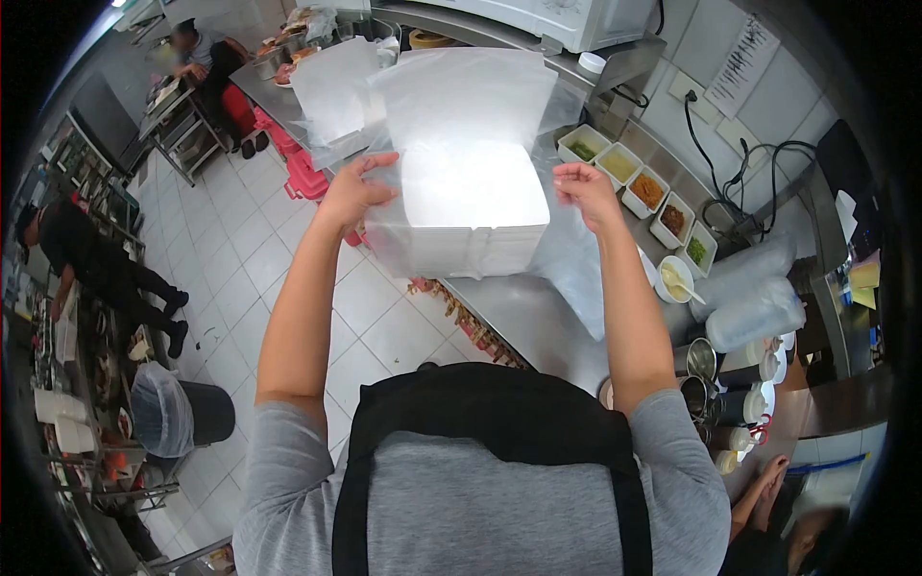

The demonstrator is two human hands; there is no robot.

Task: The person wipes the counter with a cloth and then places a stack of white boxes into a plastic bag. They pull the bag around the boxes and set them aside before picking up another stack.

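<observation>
A thick stack of nested white takeout boxes (473, 252), their lids raised at the back, sits on the steel counter in front of me. A clear plastic bag (569, 274) lies loose around the stack's sides. My left hand (357, 195) is at the stack's left side, thumb and fingers apart, beside the plastic. On the other side, my right hand (589, 197) has its fingers bent together, with the bag's edge at the fingertips. Its grip on the thin film is only partly visible. Behind on the left stands another white stack (334, 91) in plastic.
Small tubs of toppings (646, 190) line the counter's right side, near a bowl with a spoon (675, 280) and a bagged stack of clear lids (754, 312). A microwave (576, 19) stands at the back. Co-workers (96, 254) are at the left, upper left and lower right.
</observation>
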